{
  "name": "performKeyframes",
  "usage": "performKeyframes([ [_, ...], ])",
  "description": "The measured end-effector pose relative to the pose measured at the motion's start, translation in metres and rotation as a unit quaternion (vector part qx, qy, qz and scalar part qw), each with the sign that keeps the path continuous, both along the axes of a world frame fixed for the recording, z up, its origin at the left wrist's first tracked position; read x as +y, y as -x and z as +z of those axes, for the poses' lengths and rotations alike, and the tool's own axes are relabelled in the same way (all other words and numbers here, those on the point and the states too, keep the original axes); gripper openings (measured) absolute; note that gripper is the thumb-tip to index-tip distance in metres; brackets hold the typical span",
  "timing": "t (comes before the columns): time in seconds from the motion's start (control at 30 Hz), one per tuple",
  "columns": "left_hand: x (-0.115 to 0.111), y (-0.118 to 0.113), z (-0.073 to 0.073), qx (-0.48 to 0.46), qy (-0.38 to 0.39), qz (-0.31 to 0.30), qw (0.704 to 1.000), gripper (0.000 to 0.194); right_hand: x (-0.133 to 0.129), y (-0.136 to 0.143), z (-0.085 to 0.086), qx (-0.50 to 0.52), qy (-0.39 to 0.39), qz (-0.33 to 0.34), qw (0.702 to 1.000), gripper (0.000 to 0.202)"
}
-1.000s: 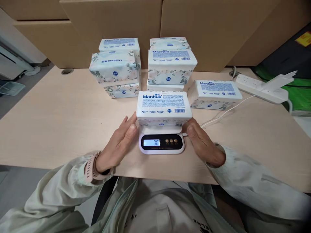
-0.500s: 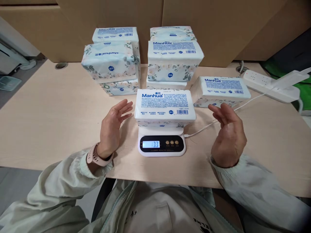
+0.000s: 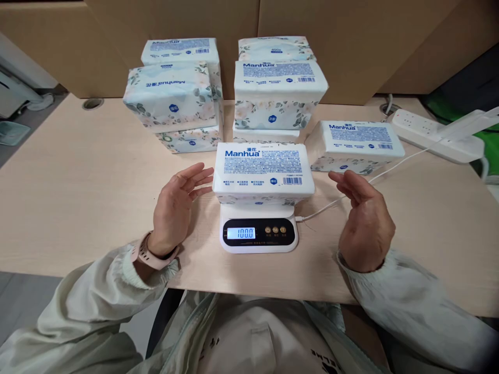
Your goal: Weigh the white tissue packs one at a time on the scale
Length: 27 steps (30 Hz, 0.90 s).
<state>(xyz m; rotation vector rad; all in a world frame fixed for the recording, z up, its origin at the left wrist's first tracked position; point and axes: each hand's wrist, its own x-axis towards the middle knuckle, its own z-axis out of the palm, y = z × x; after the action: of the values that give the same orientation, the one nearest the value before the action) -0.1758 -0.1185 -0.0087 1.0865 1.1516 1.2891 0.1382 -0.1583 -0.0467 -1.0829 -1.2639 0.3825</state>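
The tissue pack (image 3: 263, 166) rests on the white scale (image 3: 259, 245), set near the front edge of the worktop (image 3: 97, 208) and well in from both its side edges. The pack's long axis runs side to side, roughly parallel to that front edge. From where I stand, the pack lies between the two hands and slightly beyond them, towards the back edge. The left hand (image 3: 171, 215) is the nearer: its fingertips reach right beside the pack's left end, and I cannot tell whether they touch. The right hand (image 3: 366, 223) stands clear of the right end, its fingertips closer to the single pack (image 3: 362, 140) on the right-hand part of the worktop. Both hands are spread wide, fingers extended and palms turned inward; neither grips anything. The left stack (image 3: 171, 93) and right stack (image 3: 278, 78) stand farther back, towards the back edge. Compared with a second earlier, when both hands are close in at the pack's ends and the display (image 3: 241, 233) reads 0.0, the right hand is plainly withdrawn, the left slightly so, and the reading is 100.0. The pack remains on the scale.
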Motion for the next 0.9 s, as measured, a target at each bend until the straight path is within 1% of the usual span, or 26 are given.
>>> performKeyframes([
  [0.17, 0.0000, -0.0005, 0.0014, -0.004, -0.001, 0.006, 1.000, 0.046, -0.0039, 0.0015, 0.0039, -0.003, 0.032, -0.004, 0.999, 0.045],
  [0.3, -0.0002, -0.0014, 0.0023, 0.002, 0.000, 0.005, 1.000, 0.046, -0.0035, 0.0024, 0.0044, 0.004, 0.026, -0.010, 1.000, 0.045],
  [0.5, 0.0009, -0.0010, 0.0016, -0.013, -0.002, 0.006, 1.000, 0.044, -0.0051, 0.0019, 0.0066, -0.009, 0.035, -0.009, 0.999, 0.046],
  [0.63, 0.0010, -0.0010, 0.0019, -0.020, -0.001, 0.010, 1.000, 0.044, -0.0069, 0.0015, 0.0083, -0.010, 0.046, -0.004, 0.999, 0.043],
  [0.9, -0.0001, -0.0013, 0.0051, 0.007, 0.002, 0.007, 1.000, 0.045, -0.0077, 0.0024, 0.0107, -0.017, 0.046, -0.001, 0.999, 0.040],
])
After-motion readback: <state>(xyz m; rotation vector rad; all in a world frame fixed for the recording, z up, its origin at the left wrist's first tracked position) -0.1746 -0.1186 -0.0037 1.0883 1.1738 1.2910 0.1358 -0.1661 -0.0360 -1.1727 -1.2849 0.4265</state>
